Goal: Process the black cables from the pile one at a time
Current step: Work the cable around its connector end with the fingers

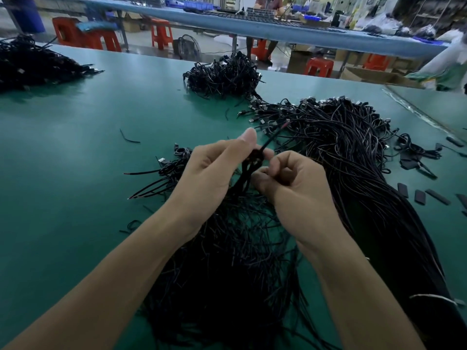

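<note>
Mid-table, just above the near pile: left hand (214,168) and right hand (295,183) both clamped on one black cable (269,141), knuckles nearly touching. Left thumb is up, fingers curled round the folded part of the cable. The right hand pinches it from the other side, fingers tucked in. One free end sticks out up and to the right from between the hands, and its tip looks reddish. Under the hands and forearms: loose pile (240,261) of black cables on the green table (75,147), strands going every way. Right of that, touching it: a long combed bundle (366,160), laid from the near right edge up to a row of connector ends at the far side. Just left of the left hand: small cluster of coiled cables (174,168), a few straight tails pointing left. Further back, centre: another tangled heap (222,77). Far left corner: a fourth heap (32,61), well apart from the rest. Right edge of the table: several short flat black sleeves (420,197) lying loose. One stray offcut (127,138) sits alone on the green left of centre. Beyond the table: long blue bench (227,24), red stools (161,32) by it, cardboard box (371,76) on the floor. Background is blurred, can't make out more.
</note>
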{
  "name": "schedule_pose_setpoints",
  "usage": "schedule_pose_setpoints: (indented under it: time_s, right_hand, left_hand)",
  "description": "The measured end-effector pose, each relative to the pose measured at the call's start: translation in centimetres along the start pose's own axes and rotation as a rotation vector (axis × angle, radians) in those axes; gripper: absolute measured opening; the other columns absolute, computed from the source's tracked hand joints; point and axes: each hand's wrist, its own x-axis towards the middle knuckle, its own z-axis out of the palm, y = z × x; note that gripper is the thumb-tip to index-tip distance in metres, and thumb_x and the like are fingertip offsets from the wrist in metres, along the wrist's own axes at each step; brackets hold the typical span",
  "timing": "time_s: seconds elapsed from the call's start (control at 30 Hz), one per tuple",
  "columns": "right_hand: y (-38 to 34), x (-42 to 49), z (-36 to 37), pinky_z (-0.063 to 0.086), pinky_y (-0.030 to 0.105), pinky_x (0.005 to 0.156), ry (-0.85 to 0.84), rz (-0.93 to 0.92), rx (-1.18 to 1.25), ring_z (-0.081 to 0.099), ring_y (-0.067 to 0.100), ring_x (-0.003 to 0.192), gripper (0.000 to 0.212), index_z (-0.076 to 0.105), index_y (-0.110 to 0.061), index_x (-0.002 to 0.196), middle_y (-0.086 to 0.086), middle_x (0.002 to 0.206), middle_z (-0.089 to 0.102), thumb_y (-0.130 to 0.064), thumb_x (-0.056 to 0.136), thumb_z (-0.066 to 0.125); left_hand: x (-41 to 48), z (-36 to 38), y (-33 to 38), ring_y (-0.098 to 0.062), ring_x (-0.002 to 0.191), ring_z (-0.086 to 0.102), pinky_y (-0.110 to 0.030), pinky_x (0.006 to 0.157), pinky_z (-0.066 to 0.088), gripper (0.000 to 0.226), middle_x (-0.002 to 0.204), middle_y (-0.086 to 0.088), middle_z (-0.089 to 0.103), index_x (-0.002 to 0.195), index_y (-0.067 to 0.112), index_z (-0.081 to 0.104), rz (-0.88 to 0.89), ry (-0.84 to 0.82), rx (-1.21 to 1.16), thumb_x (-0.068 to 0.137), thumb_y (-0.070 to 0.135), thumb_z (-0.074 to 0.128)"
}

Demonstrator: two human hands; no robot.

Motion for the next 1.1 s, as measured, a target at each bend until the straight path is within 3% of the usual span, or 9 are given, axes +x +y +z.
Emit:
schedule_pose_setpoints:
  time_s: [0.13,0.27,0.43,0.5,0.6,0.77,0.87,0.97,1.1]
  right_hand:
    - [0.3,0.3,-0.6,0.043,0.016,0.055,0.101,-0.019,0.044,0.05,0.007,0.059,0.035,0.048,-0.018,0.071,-0.006,0.063,0.059,0.005,0.086,0.07]
    - [0.2,0.4,-0.8,0.051,0.016,0.064,0.157,-0.073,0.075,0.064,0.005,0.059,0.033,0.048,-0.014,0.073,-0.003,0.064,0.065,0.009,0.086,0.066]
    - [0.0,0.5,-0.7,0.054,0.019,0.071,0.201,-0.117,0.113,0.067,0.005,0.067,0.03,0.049,-0.014,0.075,-0.009,0.067,0.067,0.006,0.086,0.068]
    - [0.1,0.5,-0.7,0.053,0.017,0.07,0.156,-0.118,0.139,0.063,0.0,0.065,0.029,0.049,-0.012,0.075,-0.011,0.065,0.066,0.008,0.087,0.067]
    - [0.3,0.5,-0.7,0.05,0.016,0.062,0.092,-0.104,0.157,0.056,0.0,0.06,0.033,0.047,-0.014,0.074,-0.011,0.064,0.065,0.01,0.088,0.065]
    - [0.8,0.7,-0.9,0.057,0.023,0.075,0.024,-0.11,0.045,0.063,0.004,0.071,0.036,0.05,-0.018,0.071,-0.008,0.07,0.067,0.009,0.084,0.069]
    - [1.2,0.7,-1.0,0.06,0.038,0.073,0.024,-0.119,-0.081,0.062,0.011,0.07,0.033,0.053,-0.027,0.066,-0.007,0.069,0.064,-0.003,0.079,0.072]
    - [1.3,0.7,-1.3,0.057,0.044,0.07,0.071,-0.1,-0.15,0.058,0.012,0.067,0.025,0.053,-0.029,0.062,-0.003,0.066,0.063,-0.017,0.074,0.072]
    - [1.1,0.8,-1.6,0.056,0.048,0.075,0.117,-0.024,-0.12,0.059,0.015,0.07,0.034,0.055,-0.026,0.062,-0.001,0.069,0.065,-0.007,0.079,0.076]
  left_hand:
    - [0.0,0.1,-0.2,0.008,0.075,0.058,-0.02,0.078,0.04,0.04,0.075,0.018,0.066,0.072,0.028,0.079,-0.03,0.019,0.087,0.094,0.048,0.053]
    - [-0.2,0.1,-0.8,-0.026,0.082,0.067,-0.041,0.08,0.054,0.018,0.084,-0.008,0.072,0.078,0.03,0.08,-0.036,-0.026,0.236,0.088,0.04,0.069]
    - [-0.2,0.2,-1.0,-0.015,0.049,0.037,-0.023,0.046,0.031,0.044,0.055,-0.002,0.044,0.064,0.02,0.069,-0.125,-0.079,0.249,0.101,0.035,0.052]
    - [-0.3,0.3,-0.8,-0.017,0.056,0.042,-0.026,0.052,0.033,0.051,0.06,-0.005,0.049,0.066,0.016,0.069,-0.199,-0.038,0.241,0.099,0.048,0.046]
    - [-0.3,0.3,-0.7,-0.006,0.079,0.065,-0.026,0.078,0.045,0.051,0.087,0.006,0.075,0.08,0.047,0.076,-0.266,-0.015,0.215,0.087,0.071,0.032]
    - [-0.1,0.0,-0.8,-0.023,0.079,0.061,-0.05,0.091,0.046,0.105,0.095,-0.026,0.067,0.098,-0.002,0.069,-0.377,-0.037,0.153,0.065,0.092,0.036]
    - [-0.2,0.2,-0.9,-0.027,0.07,0.06,-0.041,0.08,0.053,0.072,0.08,-0.021,0.069,0.079,0.004,0.076,-0.342,-0.037,0.112,0.076,0.074,0.057]
    - [-0.1,0.3,-1.3,-0.017,0.06,0.045,-0.02,0.056,0.04,0.05,0.067,-0.008,0.05,0.078,-0.002,0.07,-0.299,-0.049,0.115,0.078,0.048,0.063]
    - [0.0,0.2,-1.5,-0.021,0.065,0.05,-0.032,0.061,0.043,0.022,0.072,-0.013,0.063,0.088,0.015,0.075,-0.259,-0.082,0.171,0.079,0.03,0.061]
